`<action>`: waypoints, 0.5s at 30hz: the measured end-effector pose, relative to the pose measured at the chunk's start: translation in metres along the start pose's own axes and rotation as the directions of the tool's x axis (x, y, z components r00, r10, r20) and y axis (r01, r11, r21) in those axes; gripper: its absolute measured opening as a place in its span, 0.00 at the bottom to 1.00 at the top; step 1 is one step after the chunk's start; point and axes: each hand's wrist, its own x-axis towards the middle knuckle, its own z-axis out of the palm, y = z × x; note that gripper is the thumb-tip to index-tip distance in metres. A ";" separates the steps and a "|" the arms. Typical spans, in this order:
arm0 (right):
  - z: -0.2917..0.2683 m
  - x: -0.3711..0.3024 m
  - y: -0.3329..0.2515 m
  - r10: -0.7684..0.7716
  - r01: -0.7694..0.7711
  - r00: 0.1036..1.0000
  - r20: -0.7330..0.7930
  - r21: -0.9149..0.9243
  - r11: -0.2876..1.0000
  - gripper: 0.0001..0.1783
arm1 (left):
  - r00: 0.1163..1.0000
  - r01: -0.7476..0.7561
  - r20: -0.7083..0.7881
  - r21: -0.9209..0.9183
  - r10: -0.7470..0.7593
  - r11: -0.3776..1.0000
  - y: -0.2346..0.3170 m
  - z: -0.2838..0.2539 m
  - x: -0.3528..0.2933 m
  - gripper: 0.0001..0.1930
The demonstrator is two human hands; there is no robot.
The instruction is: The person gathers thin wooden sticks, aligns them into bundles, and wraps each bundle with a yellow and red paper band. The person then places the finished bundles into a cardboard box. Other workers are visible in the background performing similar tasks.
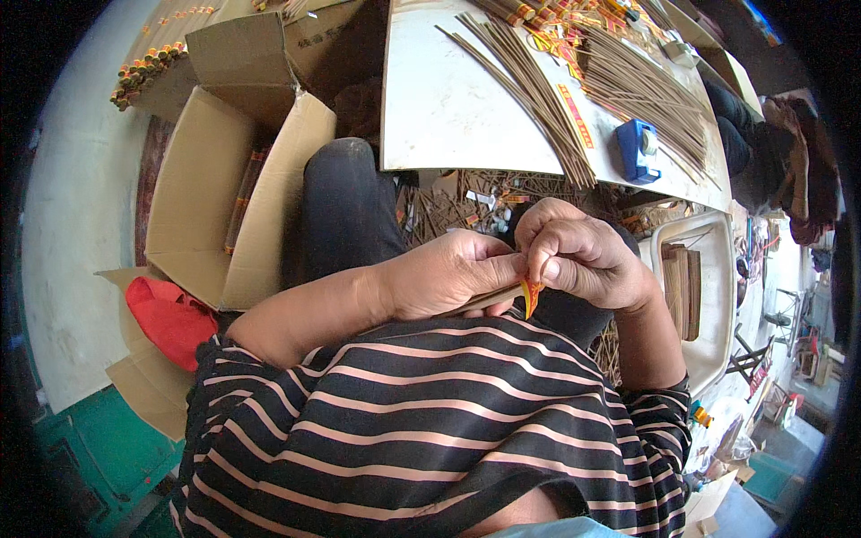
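Observation:
In front of my striped shirt both hands are close together. My left hand (466, 269) is closed round a bundle of thin brown incense sticks (484, 302), most of which its fingers hide. My right hand (587, 255) pinches a yellow and red paper label (531, 298) between thumb and fingers at the end of that bundle. The label's pointed tail hangs down below the fingertips. The left thumb meets the right fingers there, so whether it presses on the label too is hidden.
Ahead, a white table (448, 130) bears loose incense sticks (641, 81), paper labels and a blue tape dispenser (638, 151). An open cardboard box (193, 184) with wrapped bundles (244, 202) stands left. A white tray (717, 332) holds sticks (689, 291) at right. Another person (794, 152) sits far right.

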 end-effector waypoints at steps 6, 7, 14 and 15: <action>0.017 -0.009 0.005 0.217 -0.094 0.826 -0.520 0.252 0.963 0.23 | 0.985 -0.061 -0.157 0.072 0.072 0.996 0.005 0.005 -0.006 0.19; 0.019 -0.012 0.001 0.285 -0.173 0.792 -0.540 0.250 0.953 0.26 | 0.976 -0.079 -0.192 0.104 0.098 0.991 0.005 0.004 -0.007 0.19; 0.051 -0.007 -0.004 0.474 -0.505 0.716 -0.513 0.089 0.858 0.21 | 0.925 -0.158 -0.298 0.258 0.234 0.953 0.005 0.006 -0.009 0.18; 0.052 -0.006 -0.003 0.472 -0.468 0.715 -0.516 0.149 0.871 0.20 | 0.923 -0.164 -0.297 0.269 0.244 0.949 0.005 0.006 -0.009 0.18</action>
